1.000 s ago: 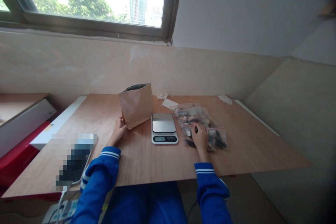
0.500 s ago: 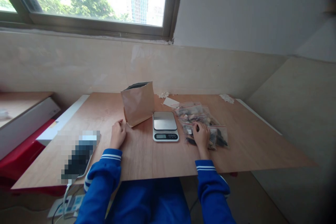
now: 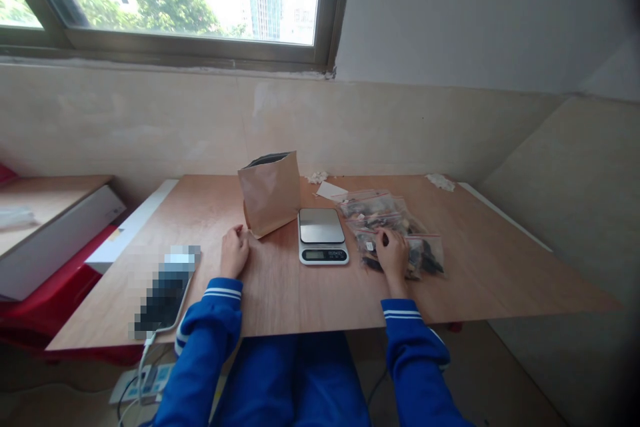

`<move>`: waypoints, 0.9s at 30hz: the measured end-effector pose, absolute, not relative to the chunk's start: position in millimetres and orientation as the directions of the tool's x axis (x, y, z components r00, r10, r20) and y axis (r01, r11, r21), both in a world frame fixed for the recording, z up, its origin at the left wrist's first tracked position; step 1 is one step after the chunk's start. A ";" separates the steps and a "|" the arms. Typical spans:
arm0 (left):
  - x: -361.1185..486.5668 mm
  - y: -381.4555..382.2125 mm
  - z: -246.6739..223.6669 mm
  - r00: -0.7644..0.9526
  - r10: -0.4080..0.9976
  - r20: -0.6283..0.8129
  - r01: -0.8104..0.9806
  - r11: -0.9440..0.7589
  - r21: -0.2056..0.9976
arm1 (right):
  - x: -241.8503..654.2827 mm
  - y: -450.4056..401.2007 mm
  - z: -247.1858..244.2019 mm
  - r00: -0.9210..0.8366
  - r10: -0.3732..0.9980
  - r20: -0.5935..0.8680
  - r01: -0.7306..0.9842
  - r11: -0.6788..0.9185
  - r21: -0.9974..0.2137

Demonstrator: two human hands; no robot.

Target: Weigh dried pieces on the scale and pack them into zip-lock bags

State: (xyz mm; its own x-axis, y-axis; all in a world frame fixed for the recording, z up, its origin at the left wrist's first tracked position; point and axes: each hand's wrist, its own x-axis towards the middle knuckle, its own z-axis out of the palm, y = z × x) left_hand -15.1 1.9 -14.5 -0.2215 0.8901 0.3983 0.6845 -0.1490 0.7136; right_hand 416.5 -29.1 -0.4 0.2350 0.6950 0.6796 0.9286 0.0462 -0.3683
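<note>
My left hand (image 3: 235, 251) rests on the table top with its fingers curled in and nothing visible in them. It lies just left of the lower corner of a brown paper pouch (image 3: 270, 195), which stands upright with its top gaping. Right of the pouch sits a white kitchen scale (image 3: 323, 236) with a bare steel plate. Over a pile of clear zip-lock bags (image 3: 430, 255) holding dark pieces, my right hand (image 3: 393, 252) is closed, fingertips together at the front bags. Whether it pinches a bag edge or something small cannot be made out.
A phone (image 3: 167, 293), blurred out, lies at the table's left with a white charging cable (image 3: 145, 360) hanging off the front edge. Behind the scale are a white card (image 3: 332, 191) and a crumpled white scrap (image 3: 317, 177). Another scrap (image 3: 440, 182) lies back right. Below left is a power strip (image 3: 143, 383).
The view has turned slightly, so everything sits a little further right in the picture. Both hands keep about the same place beside the pouch and on the bags.
</note>
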 end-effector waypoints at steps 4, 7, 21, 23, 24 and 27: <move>-15.0 2.0 -16.6 -0.216 0.888 0.405 0.709 -0.143 0.691 | 416.9 -28.3 -1.7 0.240 0.693 0.680 0.930 0.038 -0.366; -15.3 4.0 -20.0 -0.225 0.880 0.419 0.718 -0.141 0.681 | 416.8 -28.8 -0.9 0.242 0.694 0.678 0.927 0.040 -0.373; -16.0 4.1 -22.7 -0.309 0.850 0.427 0.687 -0.112 0.718 | 410.7 -34.1 4.2 0.305 0.675 0.672 0.935 -0.079 -0.345; -15.8 3.1 -21.9 -0.354 0.836 0.419 0.646 -0.105 0.756 | 409.9 -34.0 3.1 0.312 0.669 0.674 0.933 -0.083 -0.350; -15.8 2.3 -21.1 -0.384 0.826 0.412 0.617 -0.102 0.780 | 409.6 -34.2 2.8 0.317 0.664 0.677 0.931 -0.080 -0.357; -15.9 -2.8 -17.0 -0.473 0.803 0.361 0.499 -0.093 0.862 | 409.5 -37.7 6.0 0.345 0.640 0.686 0.914 -0.064 -0.400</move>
State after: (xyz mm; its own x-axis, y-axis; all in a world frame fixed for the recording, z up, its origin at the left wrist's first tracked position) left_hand -15.9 -2.8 -17.0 -0.4734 0.8034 0.3611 0.4988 -0.0933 0.8617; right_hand 409.5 -37.7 6.0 0.3447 0.6405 0.6863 0.9145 -0.0641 -0.3995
